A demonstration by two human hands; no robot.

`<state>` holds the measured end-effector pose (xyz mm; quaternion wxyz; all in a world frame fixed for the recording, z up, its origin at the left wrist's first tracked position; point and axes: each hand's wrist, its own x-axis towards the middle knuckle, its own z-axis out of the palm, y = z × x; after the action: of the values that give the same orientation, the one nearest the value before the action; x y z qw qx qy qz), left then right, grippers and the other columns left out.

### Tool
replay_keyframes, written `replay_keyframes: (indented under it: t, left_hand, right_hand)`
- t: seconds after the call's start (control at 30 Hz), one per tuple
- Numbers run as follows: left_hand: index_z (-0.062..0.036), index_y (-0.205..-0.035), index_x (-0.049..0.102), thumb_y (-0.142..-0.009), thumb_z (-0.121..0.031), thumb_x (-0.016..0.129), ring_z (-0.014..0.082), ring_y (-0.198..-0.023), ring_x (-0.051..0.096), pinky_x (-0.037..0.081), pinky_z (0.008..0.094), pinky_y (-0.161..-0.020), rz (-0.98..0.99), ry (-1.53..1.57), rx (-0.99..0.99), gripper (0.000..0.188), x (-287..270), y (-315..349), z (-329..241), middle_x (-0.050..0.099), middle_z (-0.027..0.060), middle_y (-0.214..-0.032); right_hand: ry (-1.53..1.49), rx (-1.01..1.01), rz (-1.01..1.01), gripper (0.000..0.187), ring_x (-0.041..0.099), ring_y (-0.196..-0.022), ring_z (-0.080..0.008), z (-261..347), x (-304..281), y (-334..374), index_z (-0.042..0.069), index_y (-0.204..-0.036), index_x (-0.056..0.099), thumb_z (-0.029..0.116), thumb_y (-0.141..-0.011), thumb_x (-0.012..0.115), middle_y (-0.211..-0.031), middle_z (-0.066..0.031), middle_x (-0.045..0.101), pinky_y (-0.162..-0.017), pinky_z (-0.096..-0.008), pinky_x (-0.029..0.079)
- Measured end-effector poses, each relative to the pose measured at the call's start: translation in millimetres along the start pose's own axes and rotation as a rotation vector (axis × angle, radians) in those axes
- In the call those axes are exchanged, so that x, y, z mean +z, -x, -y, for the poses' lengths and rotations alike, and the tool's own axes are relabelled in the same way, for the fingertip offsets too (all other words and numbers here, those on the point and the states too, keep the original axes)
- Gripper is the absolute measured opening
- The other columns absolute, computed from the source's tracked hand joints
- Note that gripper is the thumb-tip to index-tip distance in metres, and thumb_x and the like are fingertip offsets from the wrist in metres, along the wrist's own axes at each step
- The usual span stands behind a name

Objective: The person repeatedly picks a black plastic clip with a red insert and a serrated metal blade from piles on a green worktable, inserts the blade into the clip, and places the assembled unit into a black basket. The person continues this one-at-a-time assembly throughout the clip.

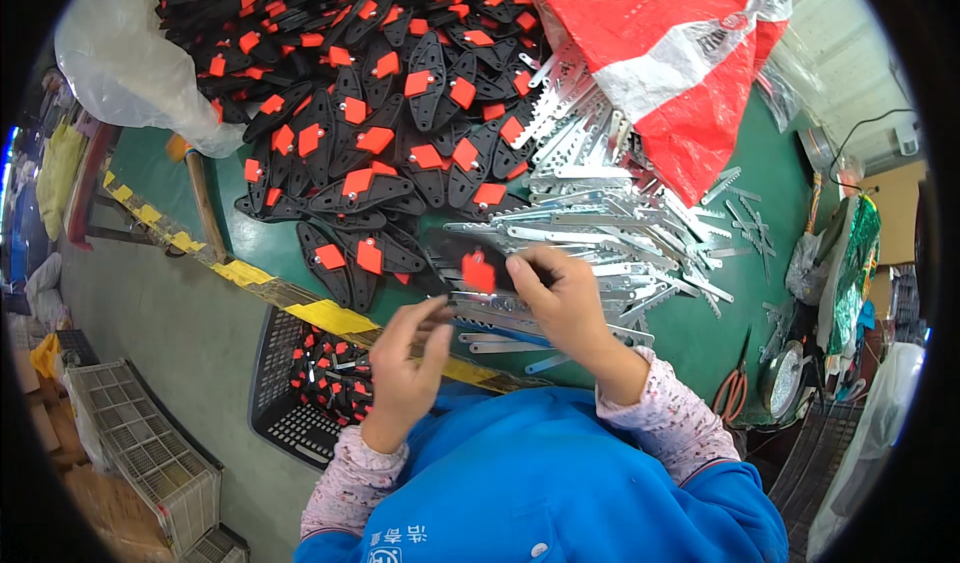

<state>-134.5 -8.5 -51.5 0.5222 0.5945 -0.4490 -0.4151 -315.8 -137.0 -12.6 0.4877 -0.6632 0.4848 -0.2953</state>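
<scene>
At the green table's (770, 293) near edge, the right hand (565, 298) pinched a black handle piece with a red tag (478, 273) while the open left hand (405, 363) reached in, and a nudge could have toppled loose metal strips (600, 233) into the basket (300, 383) below.

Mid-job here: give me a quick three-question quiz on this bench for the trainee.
1. True or false: the right hand touches a black part with a red tab.
2. What lies under the red and white bag? A) metal strips B) rope C) bottles
3. Fill in: the black basket below the green table edge sits nearest the ___ hand.

Key: 1 true. 2 A, the metal strips. 3 left, the left hand.
</scene>
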Motion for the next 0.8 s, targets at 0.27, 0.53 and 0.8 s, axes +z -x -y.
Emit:
replay_keyframes:
  t: [0.27,0.53,0.8]
  left_hand:
    - [0.0035,-0.156,0.038,-0.106,-0.034,0.059,0.0287,-0.130,0.061,0.052,0.0414,-0.107,0.183,0.574,-0.170,0.066,34,14,-13,0.059,0.0197,-0.144]
    - [0.0020,-0.154,0.043,-0.089,-0.009,0.071,0.0325,-0.121,0.062,0.050,0.0418,-0.105,0.187,-0.122,0.011,0.071,5,50,-19,0.058,0.0198,-0.132]
    - [0.0023,-0.151,0.047,-0.084,-0.012,0.082,0.0358,-0.114,0.062,0.052,0.0427,-0.098,0.080,-0.535,0.103,0.077,-3,53,-5,0.058,0.0216,-0.126]
  right_hand:
    - [-0.732,0.556,0.495,0.049,0.063,-0.074,-0.0114,-24,17,78,0.001,-0.114,0.068,0.043,-0.115,0.044,-0.090,-0.0034,0.068,-0.067,-0.0277,0.052]
    - [0.482,-0.578,0.266,0.020,0.063,-0.078,-0.0326,-40,-10,63,0.007,-0.105,0.075,0.024,-0.095,0.070,-0.086,-0.0094,0.062,-0.071,-0.0422,0.054]
    - [0.691,-0.712,0.026,0.017,0.060,-0.090,-0.0274,-52,-22,-16,0.009,-0.098,0.075,0.014,-0.083,0.081,-0.095,-0.0039,0.065,-0.083,-0.0388,0.051]
